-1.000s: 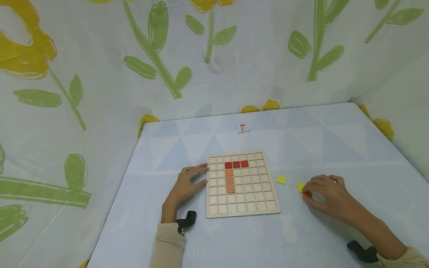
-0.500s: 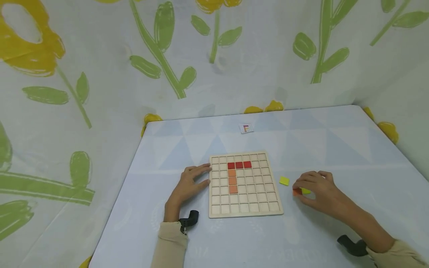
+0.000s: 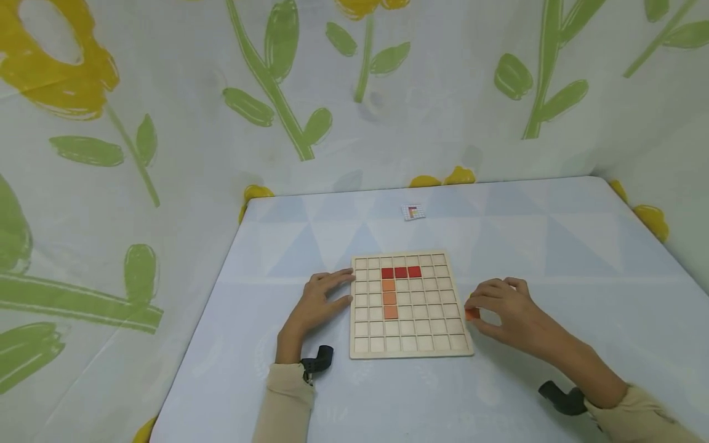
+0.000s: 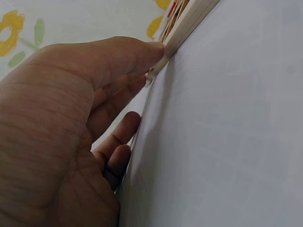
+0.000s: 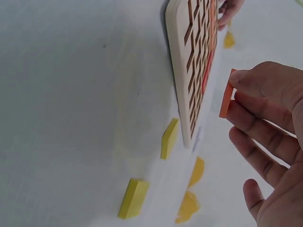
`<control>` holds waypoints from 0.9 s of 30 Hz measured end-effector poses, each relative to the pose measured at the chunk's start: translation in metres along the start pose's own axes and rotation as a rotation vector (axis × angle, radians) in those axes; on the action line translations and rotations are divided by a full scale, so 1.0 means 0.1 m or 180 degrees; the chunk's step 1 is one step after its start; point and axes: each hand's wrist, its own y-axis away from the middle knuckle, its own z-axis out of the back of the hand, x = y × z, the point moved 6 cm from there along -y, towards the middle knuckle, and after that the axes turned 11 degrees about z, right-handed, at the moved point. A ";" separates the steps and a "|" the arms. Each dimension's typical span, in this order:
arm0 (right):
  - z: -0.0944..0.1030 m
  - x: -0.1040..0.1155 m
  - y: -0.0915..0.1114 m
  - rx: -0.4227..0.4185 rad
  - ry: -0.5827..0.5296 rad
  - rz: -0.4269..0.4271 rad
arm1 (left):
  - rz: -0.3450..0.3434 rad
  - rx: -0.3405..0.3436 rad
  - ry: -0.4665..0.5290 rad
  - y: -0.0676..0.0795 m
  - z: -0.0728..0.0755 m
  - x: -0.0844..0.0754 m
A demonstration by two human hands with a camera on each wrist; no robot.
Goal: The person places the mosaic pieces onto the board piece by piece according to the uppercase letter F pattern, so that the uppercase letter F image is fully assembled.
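A square wooden grid board (image 3: 437, 329) lies on the table. Three red tiles (image 3: 400, 272) form a row in its upper part, and three orange tiles (image 3: 389, 298) run down in a column below the leftmost red one. My left hand (image 3: 316, 301) rests at the board's left edge, thumb and fingers extended; in the left wrist view the thumb is against the wooden side. Beside the right edge, my right hand (image 3: 512, 317) pinches another orange tile (image 5: 227, 94) between thumb and fingertips. Two yellow tiles (image 5: 134, 198) lie on the table, mostly hidden behind this hand in the head view.
A small card (image 3: 413, 212) printed with a coloured grid pattern lies near the table's far edge. The pale table (image 3: 332, 400) has a triangle print. Flower-patterned fabric (image 3: 443, 111) hangs behind and at the sides.
My right hand has moved left, over the yellow tiles to the board's right edge, carrying the orange tile. The left hand stays at the board's left edge. The head view has shifted slightly.
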 end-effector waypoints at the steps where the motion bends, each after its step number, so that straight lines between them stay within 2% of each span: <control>1: -0.01 0.01 -0.02 0.0004 -0.0017 0.0011 | -0.0007 0.0003 0.0004 0.00 0.00 0.00; 18: -0.19 0.17 -0.44 0.0130 -0.0149 0.0206 | -0.0041 -0.0023 0.0017 -0.01 0.00 0.01; 27: -0.34 0.32 -0.67 0.0089 -0.0343 0.0377 | -0.0061 0.0010 -0.0012 -0.01 0.00 0.01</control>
